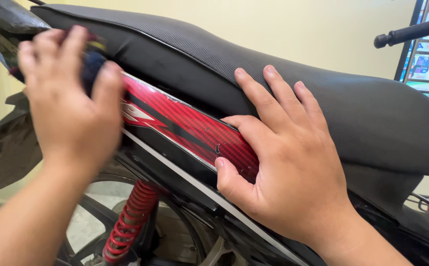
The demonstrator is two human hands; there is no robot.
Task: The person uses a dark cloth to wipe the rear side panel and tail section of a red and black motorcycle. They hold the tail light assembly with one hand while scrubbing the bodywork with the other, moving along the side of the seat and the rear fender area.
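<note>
Head view shows a motorcycle side-on, and the red panel (190, 125) under the black seat (322, 93) serves as the landmark. The likeliest trouble is the cloth (92, 66) slipping from the grip, since only a dark, partly blurred bit of it shows between the fingers; a bare knuckle could then scrape the panel's upper edge, where it meets the seat. A second risk is the bike rocking if the bracing hand slides off the glossy panel, or the wiping arm dropping toward the red spring (128, 221) below the panel. The left hand (71, 103) is curled closed around the cloth, pressing it at the panel's rear end. The right hand (283, 162) lies open and flat, fingers spread, its thumb and palm on the panel's front part and its fingertips reaching up onto the seat; it holds nothing.
</note>
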